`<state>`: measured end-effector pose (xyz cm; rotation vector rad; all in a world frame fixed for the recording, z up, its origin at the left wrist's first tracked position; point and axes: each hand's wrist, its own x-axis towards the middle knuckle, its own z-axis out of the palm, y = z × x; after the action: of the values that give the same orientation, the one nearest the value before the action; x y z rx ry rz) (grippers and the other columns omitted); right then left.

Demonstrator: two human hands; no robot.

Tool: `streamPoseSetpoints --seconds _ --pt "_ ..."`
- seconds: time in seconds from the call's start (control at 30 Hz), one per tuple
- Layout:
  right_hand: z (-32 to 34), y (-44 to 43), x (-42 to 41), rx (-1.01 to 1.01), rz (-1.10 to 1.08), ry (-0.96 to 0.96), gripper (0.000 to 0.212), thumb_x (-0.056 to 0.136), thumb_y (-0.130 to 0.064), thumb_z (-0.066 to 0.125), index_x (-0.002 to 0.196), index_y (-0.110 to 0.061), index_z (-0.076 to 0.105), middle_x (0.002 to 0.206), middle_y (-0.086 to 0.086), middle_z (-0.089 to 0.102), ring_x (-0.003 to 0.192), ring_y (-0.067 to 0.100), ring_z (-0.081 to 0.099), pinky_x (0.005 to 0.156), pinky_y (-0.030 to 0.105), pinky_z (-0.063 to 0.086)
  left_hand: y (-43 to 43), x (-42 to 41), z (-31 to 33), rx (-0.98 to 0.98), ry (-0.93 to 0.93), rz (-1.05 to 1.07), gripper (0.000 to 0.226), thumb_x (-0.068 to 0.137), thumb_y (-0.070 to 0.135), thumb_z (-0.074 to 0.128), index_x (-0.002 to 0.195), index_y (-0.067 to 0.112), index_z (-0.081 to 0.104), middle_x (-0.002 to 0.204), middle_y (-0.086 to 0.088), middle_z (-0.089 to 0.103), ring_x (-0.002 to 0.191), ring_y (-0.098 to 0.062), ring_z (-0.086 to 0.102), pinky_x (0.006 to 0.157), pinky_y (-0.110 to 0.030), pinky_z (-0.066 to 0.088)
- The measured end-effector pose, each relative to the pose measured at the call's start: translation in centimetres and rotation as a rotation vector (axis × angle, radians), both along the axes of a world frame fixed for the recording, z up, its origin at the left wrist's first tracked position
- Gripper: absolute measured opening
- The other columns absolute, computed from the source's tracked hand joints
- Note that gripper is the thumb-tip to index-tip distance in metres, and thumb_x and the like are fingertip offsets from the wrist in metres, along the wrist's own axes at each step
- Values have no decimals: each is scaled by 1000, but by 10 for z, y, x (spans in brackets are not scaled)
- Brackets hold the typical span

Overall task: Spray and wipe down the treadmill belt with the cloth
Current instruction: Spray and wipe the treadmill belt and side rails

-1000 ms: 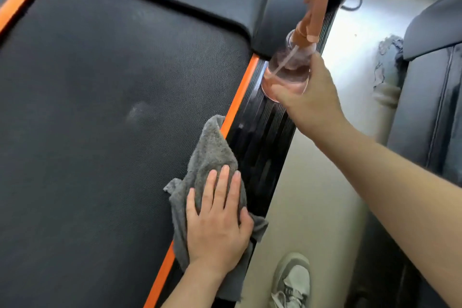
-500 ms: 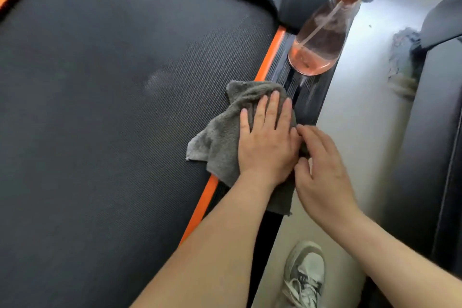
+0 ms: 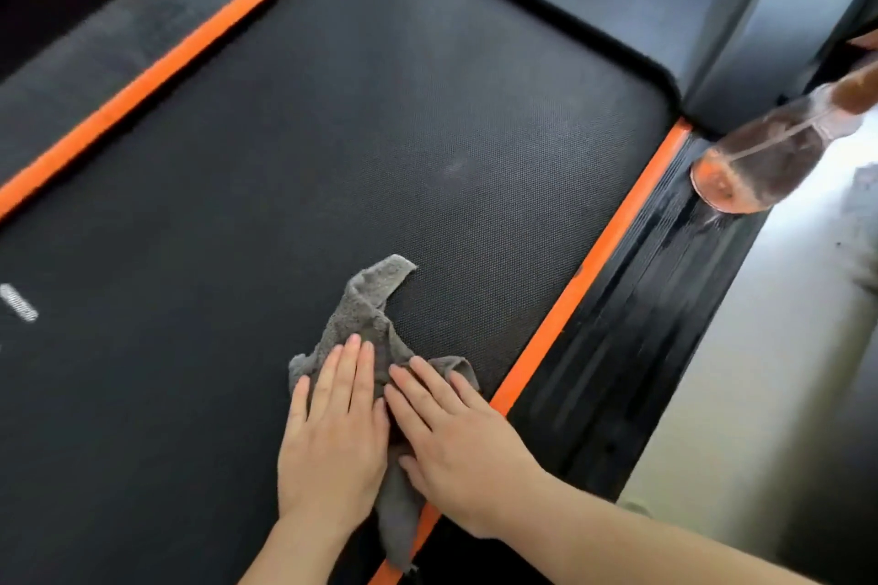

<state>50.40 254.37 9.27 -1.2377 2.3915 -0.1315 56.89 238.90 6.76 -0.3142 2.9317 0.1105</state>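
Looking down through the head camera, I see both hands lying side by side on a gray cloth [image 3: 368,314] on the black treadmill belt [image 3: 332,133]. The left hand [image 3: 332,437] is flat, palm down, fingers straight and close together, pressing on the cloth's left part. The right hand [image 3: 461,447] is just beside it, also flat with straight fingers slightly spread, pressing on the cloth's right part. Neither hand curls around the cloth; both lie spread open on top of it.

The cloth is crumpled. One folded corner sticks out ahead of the left hand's fingertips, and a narrow tail runs back between the two wrists, reaching the orange stripe [image 3: 594,276] that edges the belt just right of the right hand. Beyond that stripe, farther right, is the black ribbed side rail [image 3: 641,347], then pale floor [image 3: 784,347].

Well ahead and to the right of the right hand, a clear spray bottle [image 3: 760,157] with orange-pink liquid has its base on the side rail; its top runs out of view. A faint pale smudge [image 3: 453,166] marks the belt ahead of the hands. A second orange stripe [image 3: 166,62] edges the belt far to the left of the left hand.
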Motion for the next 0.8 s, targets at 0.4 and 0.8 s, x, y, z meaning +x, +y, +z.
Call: streamPoseSetpoints --seconds 0.4,0.8 --pt "-20 12 -187 -6 -11 319 59 100 -34 27 148 -3 41 156 15 36 146 32 31 116 46 23 26 -195 -6 87 50 120 64 99 41 12 155 11 9 165 -9 12 152 -21 12 120 -46 6" --pt "-20 -41 -177 -135 -346 99 63 98 -31 20 157 -10 24 165 7 13 153 27 -3 123 50 6 -13 -217 -18 81 104 57 60 103 37 18 158 14 15 165 -2 10 152 -17 11 121 -46 8"
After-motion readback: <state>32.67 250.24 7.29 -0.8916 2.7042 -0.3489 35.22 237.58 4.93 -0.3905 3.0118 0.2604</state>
